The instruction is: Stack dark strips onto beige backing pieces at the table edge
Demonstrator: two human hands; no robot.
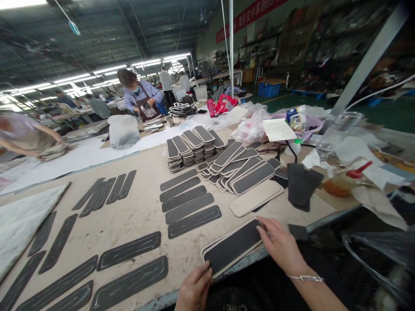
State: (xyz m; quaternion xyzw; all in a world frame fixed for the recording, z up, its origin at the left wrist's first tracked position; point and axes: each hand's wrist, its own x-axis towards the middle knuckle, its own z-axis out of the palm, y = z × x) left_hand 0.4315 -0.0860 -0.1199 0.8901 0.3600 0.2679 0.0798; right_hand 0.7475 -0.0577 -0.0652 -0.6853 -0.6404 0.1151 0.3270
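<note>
the left hand (193, 290) pinches the near end of a long pad (231, 247), a pale board with a dark grey facing, thumb on top at its lower corner. the right hand (281, 247) lies flat and open over the far end, fingertips pressing on the dark face, closed on nothing. the pad sits at the near edge of the workbench (136, 216), angled toward the person, and there seems to be a second pale board beneath it, though the edge is too blurred to be sure.

to do this well, the dark facing should be squared inside the pale border with an even margin all round, then pressed from one end toward the other, so no bubble or skew is trapped. the flat hand should keep steady pressure while the pinching hand steers.

beyond it lie rows of dark strips (190, 203), a bare pale board (256, 198) and stacks of finished pads (194, 149).
</note>
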